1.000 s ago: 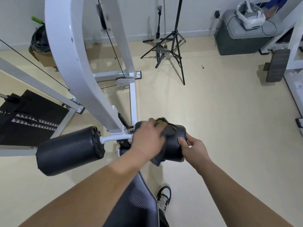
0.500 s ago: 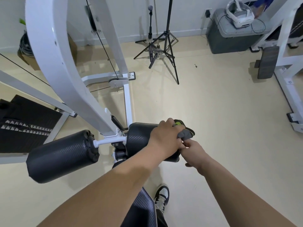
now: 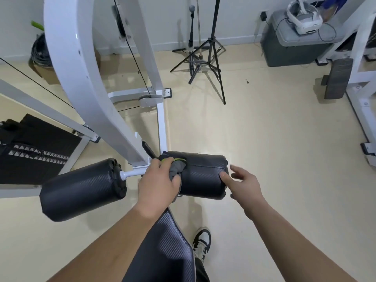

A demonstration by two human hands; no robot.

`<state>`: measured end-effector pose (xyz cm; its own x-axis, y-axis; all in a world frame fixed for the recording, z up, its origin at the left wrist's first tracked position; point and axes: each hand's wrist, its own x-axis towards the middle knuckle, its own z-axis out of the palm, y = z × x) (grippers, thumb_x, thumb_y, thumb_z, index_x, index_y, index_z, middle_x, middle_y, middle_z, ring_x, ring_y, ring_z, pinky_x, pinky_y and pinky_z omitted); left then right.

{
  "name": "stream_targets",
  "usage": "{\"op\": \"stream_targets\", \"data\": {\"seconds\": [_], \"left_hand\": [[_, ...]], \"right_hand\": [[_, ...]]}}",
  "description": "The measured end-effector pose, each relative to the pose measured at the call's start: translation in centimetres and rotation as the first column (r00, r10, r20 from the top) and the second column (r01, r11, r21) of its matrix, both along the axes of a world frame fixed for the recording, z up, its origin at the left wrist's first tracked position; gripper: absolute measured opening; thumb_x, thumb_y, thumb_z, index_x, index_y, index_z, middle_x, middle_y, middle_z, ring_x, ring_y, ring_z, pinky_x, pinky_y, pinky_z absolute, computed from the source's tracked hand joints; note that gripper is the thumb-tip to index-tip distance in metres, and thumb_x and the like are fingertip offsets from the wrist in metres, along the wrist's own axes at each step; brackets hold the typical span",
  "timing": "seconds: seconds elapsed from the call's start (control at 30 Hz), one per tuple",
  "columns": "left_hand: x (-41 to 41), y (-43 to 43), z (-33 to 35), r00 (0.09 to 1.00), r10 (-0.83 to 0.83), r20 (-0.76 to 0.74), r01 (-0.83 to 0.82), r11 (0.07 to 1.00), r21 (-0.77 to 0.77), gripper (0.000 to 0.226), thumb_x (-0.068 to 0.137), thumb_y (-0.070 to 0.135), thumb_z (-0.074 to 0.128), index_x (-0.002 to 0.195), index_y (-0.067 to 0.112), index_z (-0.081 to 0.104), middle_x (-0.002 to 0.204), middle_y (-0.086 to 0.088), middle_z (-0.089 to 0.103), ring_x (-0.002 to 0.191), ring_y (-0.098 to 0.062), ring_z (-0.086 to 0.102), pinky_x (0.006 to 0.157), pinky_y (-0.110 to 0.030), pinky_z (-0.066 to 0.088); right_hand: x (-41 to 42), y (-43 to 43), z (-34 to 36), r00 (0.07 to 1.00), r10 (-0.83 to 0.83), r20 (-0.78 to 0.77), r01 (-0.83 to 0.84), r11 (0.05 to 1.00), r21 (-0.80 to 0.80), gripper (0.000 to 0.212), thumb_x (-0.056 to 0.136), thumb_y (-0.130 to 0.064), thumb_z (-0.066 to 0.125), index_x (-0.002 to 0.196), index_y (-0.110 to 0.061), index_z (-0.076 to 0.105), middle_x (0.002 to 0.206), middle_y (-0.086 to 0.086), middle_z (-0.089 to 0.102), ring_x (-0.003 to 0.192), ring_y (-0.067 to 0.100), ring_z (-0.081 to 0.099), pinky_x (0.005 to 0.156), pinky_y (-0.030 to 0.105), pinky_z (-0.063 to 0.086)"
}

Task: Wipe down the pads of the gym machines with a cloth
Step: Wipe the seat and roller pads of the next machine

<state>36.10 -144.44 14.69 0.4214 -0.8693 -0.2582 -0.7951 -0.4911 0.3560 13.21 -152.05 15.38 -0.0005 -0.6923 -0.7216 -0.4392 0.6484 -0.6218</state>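
Observation:
Two black roller pads stick out from the white machine frame [image 3: 85, 82]. My left hand [image 3: 158, 186] is closed around a bunched grey cloth with a green edge [image 3: 176, 167] and presses it on the inner end of the right roller pad [image 3: 203, 176]. My right hand [image 3: 243, 181] hovers at that pad's outer end, fingers spread, with one fingertip touching the pad. The left roller pad [image 3: 81, 188] is untouched. A black padded seat [image 3: 162, 245] lies below my forearms.
A black floor mat [image 3: 38, 147] lies left of the frame. Tripod stands [image 3: 205, 58] are at the back, a grey bin [image 3: 293, 45] with a white headset [image 3: 303, 17] at the back right, another white machine [image 3: 360, 82] on the right. My shoe [image 3: 201, 243] is on the beige floor.
My left hand slid the cloth from the pad's outer end back to its inner end. My right hand let go of the cloth's edge and opened beside the pad.

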Motion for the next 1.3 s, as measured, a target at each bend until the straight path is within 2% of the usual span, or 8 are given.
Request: {"op": "stream_targets", "data": {"seconds": [0.2, 0.33, 0.53, 0.63, 0.8, 1.0, 1.17, 1.3], "left_hand": [[-0.3, -3.6, -0.1, 0.991, 0.133, -0.032, -0.133, 0.991, 0.003, 0.035, 0.090, 0.026, 0.056, 0.125, 0.021, 0.062, 0.114, -0.010, 0.051, 0.105, -0.035, 0.055, 0.078, -0.041, 0.050], [-5.6, -6.6, 0.4, 0.992, -0.119, 0.036, 0.117, 0.992, 0.049, 0.033, 0.092, 0.027, 0.053, 0.123, 0.019, 0.062, 0.118, -0.009, 0.050, 0.107, -0.031, 0.052, 0.076, -0.039, 0.048], [-6.8, -4.7, 0.8, 0.876, -0.459, -0.147, 0.456, 0.888, -0.057, 0.050, 0.092, 0.035, 0.054, 0.141, 0.028, 0.054, 0.127, -0.007, 0.051, 0.115, -0.031, 0.051, 0.087, -0.044, 0.053], [-1.1, -4.1, -0.3, 0.940, -0.337, -0.049, 0.335, 0.942, -0.031, 0.047, 0.087, 0.033, 0.056, 0.134, 0.029, 0.059, 0.115, -0.007, 0.053, 0.108, -0.033, 0.055, 0.079, -0.042, 0.054], [1.9, -4.6, -0.3, 1.000, 0.011, -0.009, -0.011, 0.999, 0.052, 0.028, 0.091, 0.029, 0.054, 0.116, 0.018, 0.061, 0.107, -0.010, 0.053, 0.098, -0.037, 0.058, 0.073, -0.036, 0.041], [-5.0, -1.3, 0.6, 0.965, -0.245, -0.093, 0.243, 0.969, -0.039, 0.036, 0.091, 0.038, 0.055, 0.125, 0.026, 0.059, 0.112, -0.002, 0.054, 0.104, -0.026, 0.058, 0.073, -0.035, 0.048], [-0.9, 2.5, -0.1, 0.935, -0.354, -0.033, 0.354, 0.935, 0.007, 0.049, 0.088, 0.042, 0.053, 0.137, 0.035, 0.052, 0.115, 0.006, 0.053, 0.108, -0.020, 0.055, 0.074, -0.034, 0.050], [2.1, 2.8, 0.0, 0.985, -0.165, -0.054, 0.164, 0.986, -0.030, 0.044, 0.090, 0.031, 0.056, 0.133, 0.037, 0.052, 0.111, 0.004, 0.054, 0.106, -0.024, 0.057, 0.079, -0.038, 0.051]], "right_hand": [[1.2, 0.2, -1.0, 0.998, 0.059, -0.033, -0.061, 0.997, -0.044, 0.047, 0.098, -0.035, 0.064, 0.145, -0.031, 0.059, 0.134, -0.016, 0.063, 0.114, 0.016, 0.067, 0.096, 0.033, 0.051], [1.1, 0.4, -1.6, 0.999, 0.031, -0.009, -0.031, 0.997, -0.066, 0.044, 0.097, -0.031, 0.065, 0.141, -0.029, 0.064, 0.128, -0.013, 0.065, 0.102, 0.017, 0.071, 0.095, 0.043, 0.058], [0.5, 0.5, -1.9, 1.000, -0.014, 0.019, 0.015, 0.999, -0.031, 0.018, 0.096, -0.014, 0.064, 0.103, -0.021, 0.079, 0.094, -0.002, 0.072, 0.076, 0.020, 0.069, 0.086, 0.059, 0.060], [0.5, 0.8, -1.6, 0.998, -0.022, 0.050, 0.024, 0.999, -0.032, 0.037, 0.097, -0.027, 0.069, 0.134, -0.028, 0.069, 0.120, -0.012, 0.070, 0.094, 0.014, 0.069, 0.097, 0.050, 0.059], [0.7, 1.3, -2.0, 0.998, -0.035, 0.059, 0.039, 0.996, -0.076, 0.040, 0.099, -0.028, 0.068, 0.139, -0.030, 0.064, 0.126, -0.004, 0.068, 0.095, 0.017, 0.067, 0.101, 0.043, 0.056], [-0.2, 3.9, -2.2, 0.997, -0.016, 0.072, 0.022, 0.996, -0.089, 0.038, 0.096, -0.010, 0.070, 0.112, -0.045, 0.070, 0.097, -0.032, 0.073, 0.093, -0.008, 0.069, 0.076, 0.005, 0.047], [-0.3, 1.6, -1.2, 1.000, -0.026, -0.001, 0.025, 0.995, -0.093, 0.024, 0.083, -0.038, 0.083, 0.102, -0.027, 0.075, 0.093, -0.015, 0.072, 0.084, 0.013, 0.065, 0.074, 0.028, 0.053], [0.9, 0.3, -0.9, 0.986, 0.131, -0.103, -0.142, 0.985, -0.102, 0.058, 0.093, -0.043, 0.068, 0.148, -0.030, 0.055, 0.133, -0.011, 0.065, 0.104, 0.017, 0.067, 0.092, 0.039, 0.057]]}}
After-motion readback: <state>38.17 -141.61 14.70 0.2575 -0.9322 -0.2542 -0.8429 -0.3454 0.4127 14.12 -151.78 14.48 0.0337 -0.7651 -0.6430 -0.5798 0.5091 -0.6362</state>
